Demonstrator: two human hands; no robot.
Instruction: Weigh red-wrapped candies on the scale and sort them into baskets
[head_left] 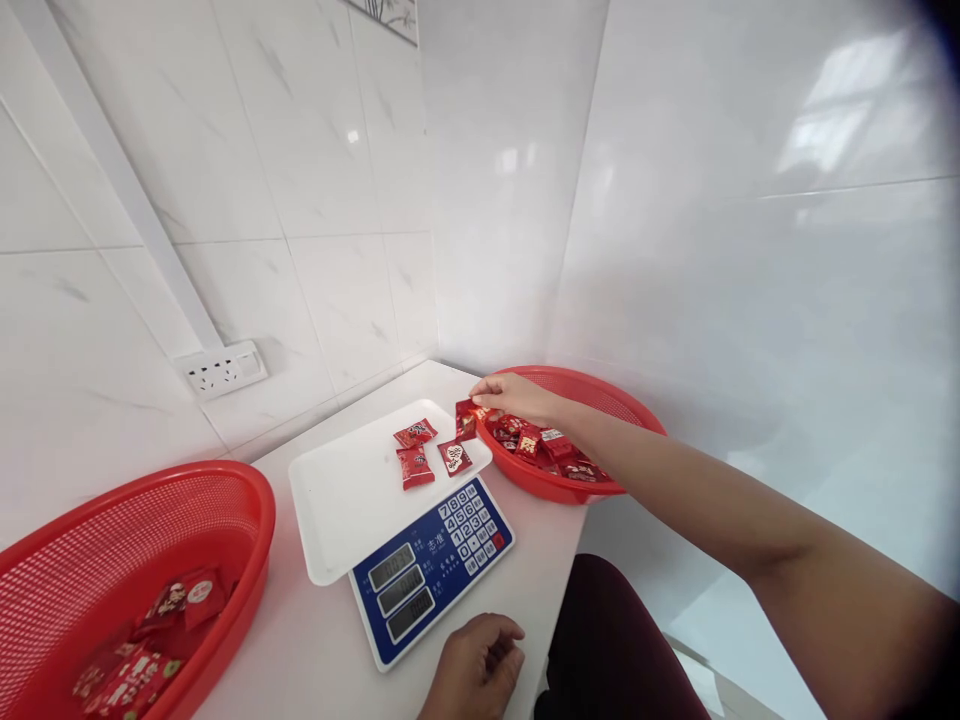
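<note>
My right hand (517,395) pinches a small red snack packet (465,420) by its top edge. The packet hangs between the rim of the right red basket (555,490) and the white weighing tray (337,500). On the tray lie three red packets: one at the back (415,432), one nearer me (415,467) and one with a white label (454,457). My left hand (476,668) rests at the table's front, loosely curled with a gap between thumb and fingers, holding nothing. It is nearest to the blue panel of the scale (442,590).
Several red packets (551,445) lie in the right basket, against the wall. At the left stands another red basket (262,510) with several packets (139,680) in it. A wall socket (223,370) is behind the white table (300,650). My leg (622,640) is below the table edge.
</note>
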